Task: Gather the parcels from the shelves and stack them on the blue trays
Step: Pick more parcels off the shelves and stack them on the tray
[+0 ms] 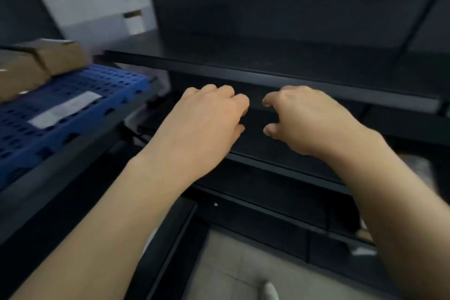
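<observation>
Both hands hang out in front of the dark shelves (267,73), palms down, fingers curled loosely, gripping nothing. Left hand (207,119) and right hand (306,119) sit just beside each other. Off to the left of them, two brown cardboard parcels (41,63) rest on the blue tray (80,105), blurry though

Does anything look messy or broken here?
Nothing looks broken or spilled. The brown cardboard parcels sit a bit crooked on the blue perforated plastic tray, at different angles rather than squarely stacked. Both bare hands, left hand and right hand, are empty, with fingers curled, in front of the black metal shelf.
</observation>
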### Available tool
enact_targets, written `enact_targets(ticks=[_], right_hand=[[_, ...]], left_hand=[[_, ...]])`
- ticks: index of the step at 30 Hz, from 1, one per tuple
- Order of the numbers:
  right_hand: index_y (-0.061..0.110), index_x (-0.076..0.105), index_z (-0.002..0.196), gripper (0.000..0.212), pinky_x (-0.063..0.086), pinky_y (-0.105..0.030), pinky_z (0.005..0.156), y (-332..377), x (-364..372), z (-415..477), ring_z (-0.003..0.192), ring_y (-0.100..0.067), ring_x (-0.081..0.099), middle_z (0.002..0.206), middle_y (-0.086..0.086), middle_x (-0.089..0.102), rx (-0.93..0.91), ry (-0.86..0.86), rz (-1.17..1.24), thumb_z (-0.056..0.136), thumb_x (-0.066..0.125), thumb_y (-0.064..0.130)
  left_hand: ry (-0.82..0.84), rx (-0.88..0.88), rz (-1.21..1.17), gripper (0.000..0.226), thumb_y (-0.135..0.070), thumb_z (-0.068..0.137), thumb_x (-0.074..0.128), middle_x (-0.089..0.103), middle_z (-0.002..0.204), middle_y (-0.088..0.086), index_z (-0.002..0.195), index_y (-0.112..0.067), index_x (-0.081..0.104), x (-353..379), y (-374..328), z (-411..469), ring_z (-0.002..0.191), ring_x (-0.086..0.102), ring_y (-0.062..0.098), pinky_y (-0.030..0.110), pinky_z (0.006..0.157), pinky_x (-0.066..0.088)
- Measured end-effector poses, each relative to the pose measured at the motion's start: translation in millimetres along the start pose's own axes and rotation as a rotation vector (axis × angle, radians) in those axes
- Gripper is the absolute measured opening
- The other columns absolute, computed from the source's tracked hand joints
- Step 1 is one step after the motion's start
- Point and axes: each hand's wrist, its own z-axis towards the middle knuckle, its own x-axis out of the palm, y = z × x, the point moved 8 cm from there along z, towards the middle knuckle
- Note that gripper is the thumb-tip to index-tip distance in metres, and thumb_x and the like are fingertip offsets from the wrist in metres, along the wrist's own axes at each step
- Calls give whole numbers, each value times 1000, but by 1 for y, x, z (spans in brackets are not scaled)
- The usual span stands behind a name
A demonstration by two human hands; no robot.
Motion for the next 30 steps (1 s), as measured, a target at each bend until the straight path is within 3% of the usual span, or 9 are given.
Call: enact_targets(ticks=[8, 12, 15, 21, 30], right_hand=[[13, 58, 117, 33, 53, -37, 76, -174, 15, -135, 93, -29, 62, 105, -9, 64, 508, 141, -10, 88, 61, 28], [15, 58, 116, 31, 50, -34, 69, -251, 22, -201, 91, -29, 61, 104, -8, 63, 656, 139, 1, 88, 61, 28], [17, 56, 121, 36, 51, -36, 74, -307, 21, -250, 97, -30, 60, 110, -10, 62, 740, 126, 1, 88, 60, 32], [18, 50, 128, 41, 42, -29, 65, -394, 26, -312, 95, -24, 60, 110, -8, 63, 755, 65, 24, 91, 56, 35], [18, 42, 137, 48, 47, -30, 76, -452, 66, -305, 108, -23, 56, 120, -7, 58, 635, 41, 110, 93, 55, 33]], left_hand=[[25, 393, -227, 21, -34, 93, 46, 53, 104, -7, 111, -24, 51, 28, -185, 38, 96, 48, 15, 32, 88, 37], [60, 488, -291, 21, -34, 93, 46, 54, 105, -7, 111, -24, 52, 41, -273, 49, 98, 49, 16, 35, 90, 39], [96, 524, -316, 20, -33, 93, 46, 54, 105, -5, 109, -23, 54, 56, -345, 60, 99, 49, 17, 36, 90, 40], [203, 419, -338, 19, -33, 92, 48, 56, 106, -1, 105, -20, 54, 109, -445, 86, 101, 50, 20, 37, 88, 40], [311, 188, -271, 27, -32, 91, 52, 59, 107, 8, 108, -11, 56, 206, -478, 119, 98, 54, 26, 40, 84, 45]])
